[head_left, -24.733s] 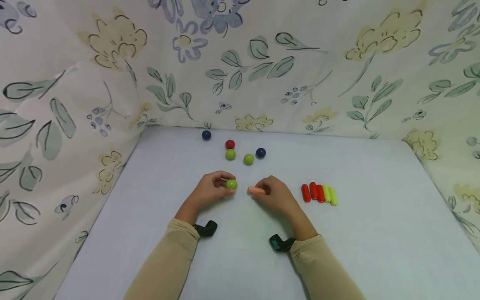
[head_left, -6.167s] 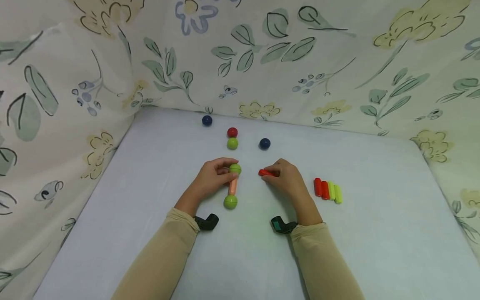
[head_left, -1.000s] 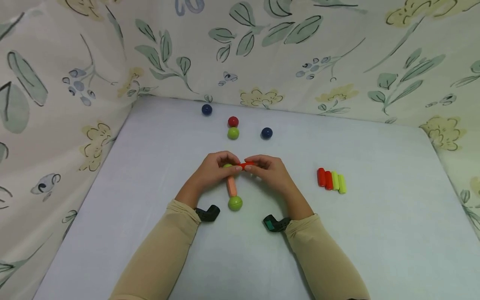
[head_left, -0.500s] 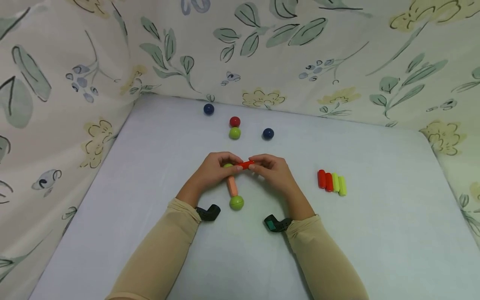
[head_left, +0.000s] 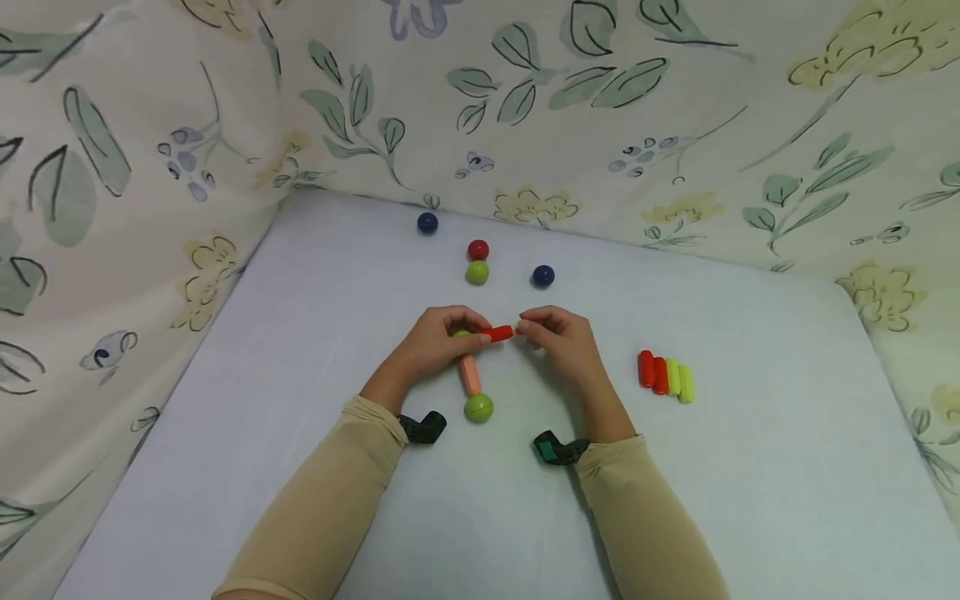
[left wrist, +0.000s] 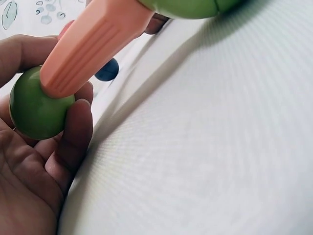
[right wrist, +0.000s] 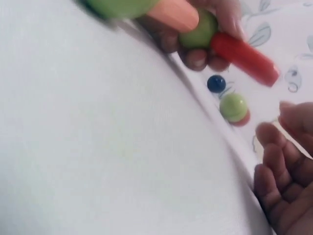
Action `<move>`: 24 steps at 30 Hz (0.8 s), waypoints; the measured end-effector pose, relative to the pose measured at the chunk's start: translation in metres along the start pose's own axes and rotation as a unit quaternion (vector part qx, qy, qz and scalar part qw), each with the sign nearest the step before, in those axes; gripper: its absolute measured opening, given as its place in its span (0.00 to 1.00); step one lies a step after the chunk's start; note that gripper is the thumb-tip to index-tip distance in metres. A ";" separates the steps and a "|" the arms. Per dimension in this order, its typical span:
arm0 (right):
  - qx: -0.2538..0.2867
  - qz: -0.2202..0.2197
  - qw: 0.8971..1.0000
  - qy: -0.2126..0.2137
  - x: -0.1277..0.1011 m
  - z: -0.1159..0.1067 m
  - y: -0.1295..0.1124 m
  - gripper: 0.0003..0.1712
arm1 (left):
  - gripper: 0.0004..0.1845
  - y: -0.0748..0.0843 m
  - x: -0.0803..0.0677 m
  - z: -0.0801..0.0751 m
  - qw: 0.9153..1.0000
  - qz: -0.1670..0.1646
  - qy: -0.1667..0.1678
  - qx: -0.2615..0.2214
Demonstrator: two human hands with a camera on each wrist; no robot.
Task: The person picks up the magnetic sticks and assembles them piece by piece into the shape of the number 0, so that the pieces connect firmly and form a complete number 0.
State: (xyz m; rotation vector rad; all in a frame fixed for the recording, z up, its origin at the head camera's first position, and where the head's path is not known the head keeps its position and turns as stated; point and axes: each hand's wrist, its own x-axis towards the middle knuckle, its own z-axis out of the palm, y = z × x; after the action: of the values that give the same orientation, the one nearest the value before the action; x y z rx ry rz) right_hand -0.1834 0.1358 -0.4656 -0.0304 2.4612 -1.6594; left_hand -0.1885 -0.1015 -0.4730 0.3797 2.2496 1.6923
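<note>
My left hand (head_left: 450,329) grips a green ball (head_left: 461,334), seen close up as the green ball (left wrist: 35,105) in the left wrist view. A peach stick (head_left: 470,374) runs from it toward me to a second green ball (head_left: 478,407) on the white table (head_left: 300,350). A red stick (head_left: 497,333) juts right from the held ball. My right hand (head_left: 534,327) hovers just right of that stick's free end; in the right wrist view its fingers (right wrist: 281,161) are apart from the red stick (right wrist: 244,58) and hold nothing.
At the back lie a blue ball (head_left: 427,222), a red ball (head_left: 477,249) touching a green ball (head_left: 477,272), and another blue ball (head_left: 543,276). A row of red and yellow-green sticks (head_left: 665,376) lies to the right. Floral cloth walls enclose three sides.
My right hand has let go of the red stick and drawn slightly right. The red stick stays stuck to the ball in my left hand.
</note>
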 end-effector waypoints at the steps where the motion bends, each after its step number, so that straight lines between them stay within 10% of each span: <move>1: -0.003 0.004 1.000 0.012 0.001 -0.001 0.000 0.17 | 0.08 0.000 0.000 0.000 1.000 -0.001 -0.002 -0.002; 10: -0.057 0.015 0.986 0.158 0.031 -0.013 0.003 0.28 | 0.09 -0.002 -0.002 0.002 1.000 0.002 -0.009 -0.011; 18: -0.242 0.032 0.968 0.061 0.055 -0.011 -0.010 0.37 | 0.11 -0.001 -0.003 0.001 1.000 0.003 -0.008 -0.017; 24: -0.230 0.023 0.973 0.025 0.044 -0.009 -0.008 0.29 | 0.11 0.001 -0.004 -0.002 1.000 0.004 -0.008 -0.016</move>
State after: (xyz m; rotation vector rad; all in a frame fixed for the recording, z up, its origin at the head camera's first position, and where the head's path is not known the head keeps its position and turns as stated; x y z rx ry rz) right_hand -0.2284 0.1365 -0.4610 0.0100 2.8028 -1.0501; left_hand -0.1858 -0.1042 -0.4715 0.3951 2.2098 1.7209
